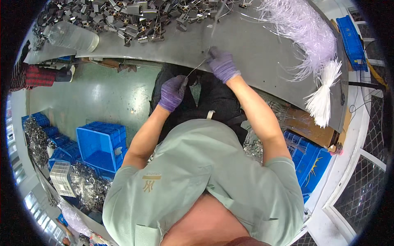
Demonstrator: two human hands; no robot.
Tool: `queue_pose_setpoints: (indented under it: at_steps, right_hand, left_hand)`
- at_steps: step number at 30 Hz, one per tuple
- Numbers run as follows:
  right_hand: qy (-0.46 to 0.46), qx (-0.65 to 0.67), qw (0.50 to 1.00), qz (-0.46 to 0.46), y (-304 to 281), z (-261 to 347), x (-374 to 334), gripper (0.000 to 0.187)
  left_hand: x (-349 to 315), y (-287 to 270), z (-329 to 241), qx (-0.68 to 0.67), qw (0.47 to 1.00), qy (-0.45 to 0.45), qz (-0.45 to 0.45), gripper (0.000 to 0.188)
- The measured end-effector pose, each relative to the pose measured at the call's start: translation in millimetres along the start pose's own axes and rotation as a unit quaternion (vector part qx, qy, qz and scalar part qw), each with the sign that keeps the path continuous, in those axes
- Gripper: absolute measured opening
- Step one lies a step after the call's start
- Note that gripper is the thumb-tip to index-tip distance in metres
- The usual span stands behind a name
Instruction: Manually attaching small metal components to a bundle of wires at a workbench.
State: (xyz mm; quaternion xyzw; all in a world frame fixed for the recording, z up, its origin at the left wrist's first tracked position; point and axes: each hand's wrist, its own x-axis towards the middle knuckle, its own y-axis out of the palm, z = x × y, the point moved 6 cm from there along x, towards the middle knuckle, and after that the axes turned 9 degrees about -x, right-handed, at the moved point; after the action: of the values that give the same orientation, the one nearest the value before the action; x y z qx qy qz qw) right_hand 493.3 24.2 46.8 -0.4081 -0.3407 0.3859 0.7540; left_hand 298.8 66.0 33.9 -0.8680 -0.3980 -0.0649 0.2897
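Note:
Both my hands wear purple gloves and meet at the near edge of a grey metal table (254, 49). My left hand (172, 92) is below the table edge, over my dark apron, fingers closed on the lower end of a thin metal wire (196, 67). At the table edge, my right hand (221, 63) pinches the wire's upper end. A thin clear strand (215, 22) runs from the right hand up across the table.
A pile of small metal clips (123, 18) and a clear plastic bottle (72, 36) lie on the far table. A bundle of clear and white plastic strands (316, 45) hangs off the right side. Blue crates (100, 143) stand on the green floor; more (312, 160) at right.

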Motion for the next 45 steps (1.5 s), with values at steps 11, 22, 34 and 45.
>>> queue_pose_setpoints:
  at_steps: [11, 22, 34, 45]
  right_hand:
    - [0.042, 0.048, 0.995, 0.075, 13.0, 14.6, -2.7, 0.018]
    - [0.202, 0.577, 0.787, 0.089, -38.3, 13.5, 23.8, 0.030]
    - [0.143, 0.512, 0.840, 0.109, -55.3, 13.9, 29.1, 0.030]
    - [0.093, 0.442, 0.878, 0.159, -20.9, 15.7, 14.5, 0.033]
  left_hand:
    - [1.2, -8.9, -16.7, -0.044, 0.993, 0.088, -0.060, 0.010]
    - [22.0, -19.4, -17.8, -0.029, 0.994, 0.102, -0.038, 0.011]
    - [36.6, -13.6, -10.8, 0.014, 0.994, -0.093, 0.048, 0.021]
    - [49.7, -7.8, -15.7, -0.369, 0.916, -0.149, -0.043, 0.042]
